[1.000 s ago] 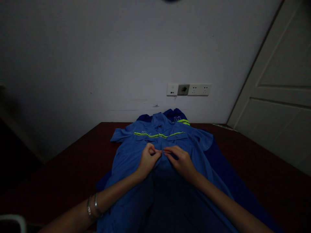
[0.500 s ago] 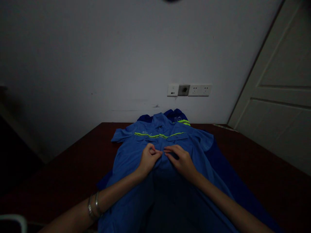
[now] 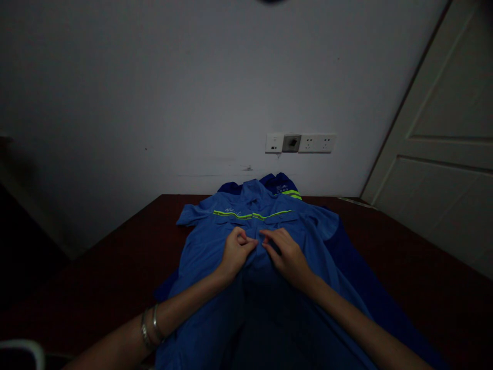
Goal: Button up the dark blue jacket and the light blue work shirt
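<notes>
A light-blue short-sleeved work shirt (image 3: 208, 257) with yellow-green stripes across the chest lies spread out, its collar toward the wall. My left hand (image 3: 235, 253) pinches the front edge of the shirt below the chest stripe, thumb against forefinger. Close beside it, my right hand (image 3: 288, 257) has its thumb and fingers curled at the same front edge, their tips touching the cloth. What small part of the shirt lies between the right fingertips is too dark to make out. Under the shirt is a darker blue garment (image 3: 356, 262) with a yellow-green stripe.
The garments lie on a dark red table (image 3: 127, 246) pushed against a grey-white wall (image 3: 173, 92). A row of sockets and switches (image 3: 300, 143) is set in the wall. At the right stands a panelled door (image 3: 442, 139). A pale curved rail (image 3: 26, 347) shows at the lower left.
The right fingers have shifted slightly at the front edge, the forefinger now a little higher and bent. My left hand keeps its pinch in the same place.
</notes>
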A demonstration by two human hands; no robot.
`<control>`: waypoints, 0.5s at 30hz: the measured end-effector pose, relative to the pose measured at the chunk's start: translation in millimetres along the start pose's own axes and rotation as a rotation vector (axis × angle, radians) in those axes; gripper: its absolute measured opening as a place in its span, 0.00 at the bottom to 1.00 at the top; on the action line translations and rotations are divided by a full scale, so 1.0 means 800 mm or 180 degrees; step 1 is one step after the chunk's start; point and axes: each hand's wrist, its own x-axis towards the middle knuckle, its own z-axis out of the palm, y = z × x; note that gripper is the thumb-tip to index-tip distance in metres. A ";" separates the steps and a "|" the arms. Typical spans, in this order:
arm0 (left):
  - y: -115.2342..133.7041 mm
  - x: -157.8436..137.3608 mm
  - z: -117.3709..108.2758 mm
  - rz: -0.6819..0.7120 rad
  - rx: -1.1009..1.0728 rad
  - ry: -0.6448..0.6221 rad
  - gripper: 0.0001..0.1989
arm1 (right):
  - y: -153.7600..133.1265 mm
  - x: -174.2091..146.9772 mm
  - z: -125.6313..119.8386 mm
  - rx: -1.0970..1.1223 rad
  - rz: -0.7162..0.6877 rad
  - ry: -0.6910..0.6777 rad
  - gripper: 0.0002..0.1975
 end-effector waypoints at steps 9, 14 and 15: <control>-0.004 0.000 0.002 0.0117 0.0076 0.0094 0.16 | 0.002 0.004 0.001 0.0165 0.0169 -0.0142 0.18; -0.014 0.007 -0.005 0.0247 0.0432 -0.0075 0.12 | 0.006 0.006 0.002 0.0311 0.0408 -0.0160 0.16; -0.014 0.008 -0.007 0.0298 0.0543 -0.0138 0.11 | 0.007 0.006 0.002 0.0339 0.0428 -0.0153 0.16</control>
